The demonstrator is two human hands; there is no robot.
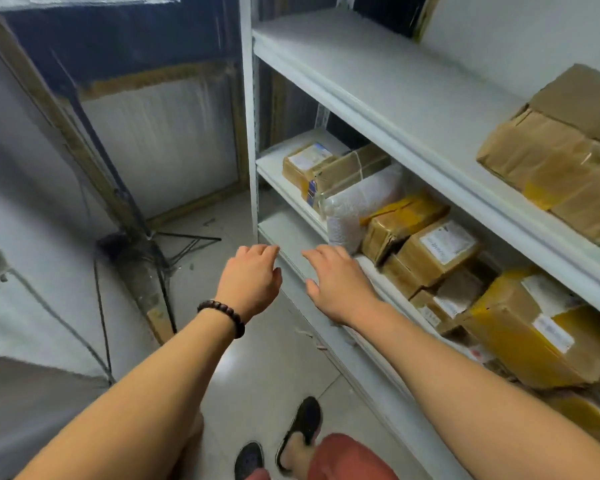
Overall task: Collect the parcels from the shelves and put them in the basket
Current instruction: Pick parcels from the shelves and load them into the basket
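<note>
Overhead, white metal shelves (pixel 378 98) hold taped parcels (pixel 437 251); tiled floor (pixel 257 358).

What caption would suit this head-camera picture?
Left hand and right hand, both empty, reach toward parcels on white shelves.

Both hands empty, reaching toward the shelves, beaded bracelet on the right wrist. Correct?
One slip: the beaded bracelet is on the left wrist, not the right, as the head view shows. The rest stands: the left hand and the right hand are both empty and reach toward the shelves.
</note>
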